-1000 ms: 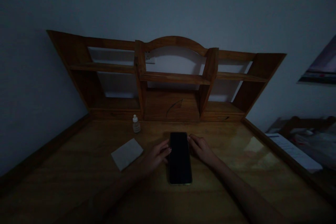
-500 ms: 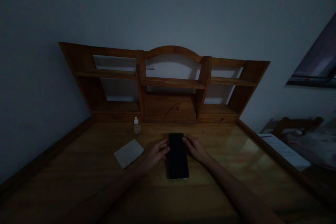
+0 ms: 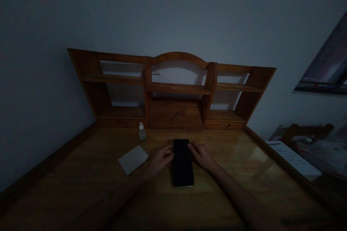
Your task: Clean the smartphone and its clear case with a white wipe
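A black phone (image 3: 182,163) lies flat, screen up and dark, on the wooden desk (image 3: 233,173). My left hand (image 3: 159,159) rests at its left edge, fingertips touching the side. At the phone's upper right edge my right hand (image 3: 201,155) does the same with its fingers slightly apart. Neither hand lifts the phone. A folded white cloth (image 3: 133,159) lies left of my left hand. Behind it, close to the shelf unit, stands a small white dropper bottle (image 3: 141,132).
A wooden shelf unit (image 3: 173,90) with bare shelves stands against the wall at the desk's back. A raised rim runs along the left and right sides. Papers (image 3: 292,159) and a wooden chair (image 3: 306,131) sit beyond the right edge. The room is dim.
The view has tilted up a little, so the desk and shelf sit lower in the picture. Both hands stay at the phone's sides; the phone has not moved on the desk.
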